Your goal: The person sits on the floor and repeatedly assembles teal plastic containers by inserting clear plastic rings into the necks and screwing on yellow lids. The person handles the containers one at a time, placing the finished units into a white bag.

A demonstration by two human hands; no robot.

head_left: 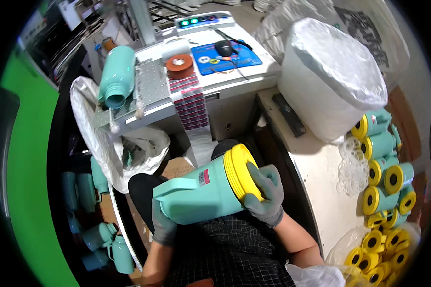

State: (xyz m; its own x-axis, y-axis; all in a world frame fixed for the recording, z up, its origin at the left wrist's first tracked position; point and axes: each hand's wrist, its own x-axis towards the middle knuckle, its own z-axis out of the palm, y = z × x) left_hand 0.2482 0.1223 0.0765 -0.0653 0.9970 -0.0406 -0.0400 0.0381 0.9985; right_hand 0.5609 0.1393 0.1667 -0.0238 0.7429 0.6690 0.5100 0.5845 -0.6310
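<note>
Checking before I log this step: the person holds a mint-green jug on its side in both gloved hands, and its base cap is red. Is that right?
Not quite. The head view shows the mint-green jug on its side, left hand under the body, right hand on the base cap, but that cap is yellow, not red.

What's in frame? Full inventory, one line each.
jug body: 1, mint green with a small sticker, held across the lap
yellow base: 1, yellow, on the held jug's end
jug on fixture: 1, mint green, upper left on the metal bench
tape roll: 1, orange-brown, bench top
label strip: 1, red and white, hanging off the bench edge
blue mat: 1, blue, bench top, with a black mouse on it
white bag: 1, white, bulky, upper right
finished jugs: many, mint green with yellow ends, stacked at right
bare jug bodies: several, mint green, lower left
left hand: grey glove, under the jug
right hand: grey glove, on the yellow base
</note>
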